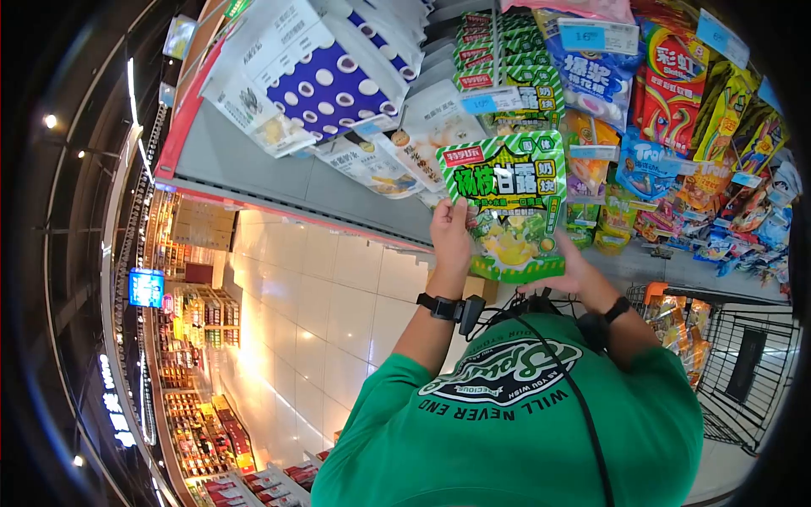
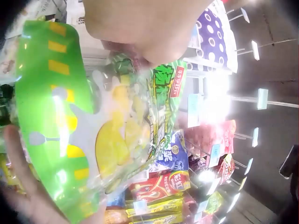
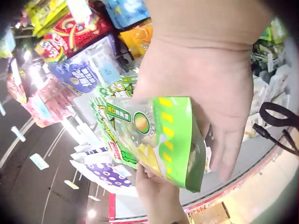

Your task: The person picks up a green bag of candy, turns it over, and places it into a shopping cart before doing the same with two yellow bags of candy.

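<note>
A green-and-white snack pouch with yellow fruit pictures is held up in front of the shelf, its printed front showing in the head view. My left hand pinches its left edge, thumb on the front face; in the right wrist view this left hand appears beyond the pouch. My right hand touches the lower right corner. Seen in the right wrist view, the right hand has straight fingers reaching past the green bottom of the pouch, which hides its thumb.
Similar green pouches hang behind. White and purple dotted packs stand on the grey shelf, with candy bags hanging at right. A wire shopping cart stands at lower right. A black cable crosses the green shirt.
</note>
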Demonstrator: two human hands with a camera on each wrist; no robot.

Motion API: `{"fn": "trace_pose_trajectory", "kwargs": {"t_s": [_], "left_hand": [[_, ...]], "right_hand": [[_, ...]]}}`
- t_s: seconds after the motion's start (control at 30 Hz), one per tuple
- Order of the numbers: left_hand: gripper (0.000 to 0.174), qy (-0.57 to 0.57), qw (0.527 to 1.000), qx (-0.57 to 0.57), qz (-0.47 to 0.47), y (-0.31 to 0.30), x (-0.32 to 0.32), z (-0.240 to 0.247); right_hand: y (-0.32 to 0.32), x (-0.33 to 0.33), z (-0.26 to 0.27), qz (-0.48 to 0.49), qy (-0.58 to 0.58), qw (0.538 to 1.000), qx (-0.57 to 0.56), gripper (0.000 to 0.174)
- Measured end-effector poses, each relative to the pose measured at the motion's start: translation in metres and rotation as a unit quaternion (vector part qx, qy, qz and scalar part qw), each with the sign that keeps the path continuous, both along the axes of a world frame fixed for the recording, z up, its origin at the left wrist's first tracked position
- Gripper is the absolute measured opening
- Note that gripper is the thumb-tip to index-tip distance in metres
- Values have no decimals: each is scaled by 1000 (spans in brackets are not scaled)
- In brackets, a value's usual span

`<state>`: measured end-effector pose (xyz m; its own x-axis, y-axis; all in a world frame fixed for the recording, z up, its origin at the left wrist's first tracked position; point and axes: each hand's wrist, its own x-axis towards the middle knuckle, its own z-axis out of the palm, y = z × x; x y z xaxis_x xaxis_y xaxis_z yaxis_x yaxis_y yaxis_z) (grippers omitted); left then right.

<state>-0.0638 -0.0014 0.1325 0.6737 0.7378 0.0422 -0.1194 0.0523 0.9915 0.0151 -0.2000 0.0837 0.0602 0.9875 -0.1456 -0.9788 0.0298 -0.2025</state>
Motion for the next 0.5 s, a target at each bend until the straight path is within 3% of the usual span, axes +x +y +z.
{"fn": "trace_pose_trajectory", "kwargs": {"t_s": [0.07, 0.13, 0.27, 0.47, 0.5], "left_hand": [[15, -16, 1000, 22, 11, -5, 17, 6], [15, -11, 1000, 23, 9, -9, 30, 9], [17, -7, 1000, 24, 18, -9, 49, 9], [13, 14, 999, 11, 40, -3, 66, 19], [12, 14, 999, 15, 46, -3, 67, 20]], "right_hand": [[-11, 10, -2, -22, 2, 1000, -8, 69], [-20, 18, -5, -45, -93, 994, -25, 74], [-21, 28, -10, -99, -84, 992, -2, 72], [-22, 38, -5, -193, -85, 975, -73, 56], [-20, 40, -7, -187, -137, 971, -64, 52]]}}
